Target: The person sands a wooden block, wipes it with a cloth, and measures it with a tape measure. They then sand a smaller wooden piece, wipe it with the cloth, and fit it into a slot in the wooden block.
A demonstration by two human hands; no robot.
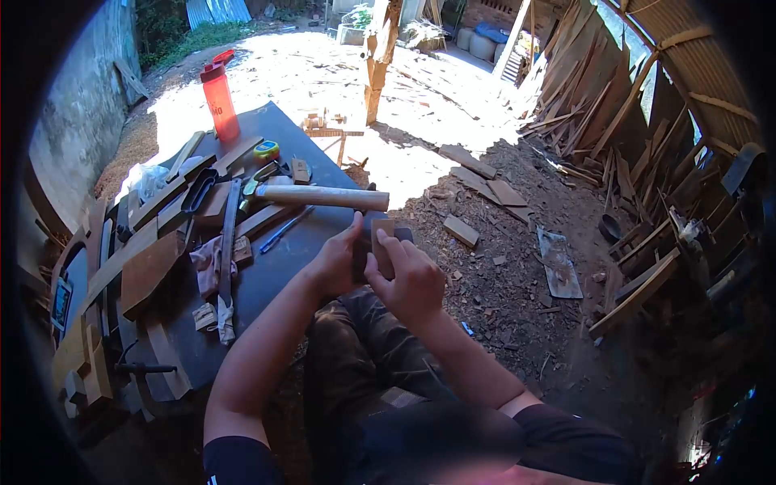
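Above my lap, at the table's right edge, both hands are close together around a small brown wooden block (383, 242). My right hand (408, 279) is closed on the block, its fingers over the top and right side. On the block's left side is my left hand (335, 263), thumb up, gripping a dark piece whose shape is mostly hidden. Just beyond my hands, a hammer's wooden handle (323, 196) lies across the table and reaches past its edge. A blue pen (286, 229) rests left of my left hand.
The dark table (267, 283) holds wood pieces, a tape measure (266, 150), a red bottle (220, 103) and a phone (61, 303). A wooden post (378, 65) stands ahead. Scrap wood (461, 230) and shavings cover the ground at right; boards lean against the right wall.
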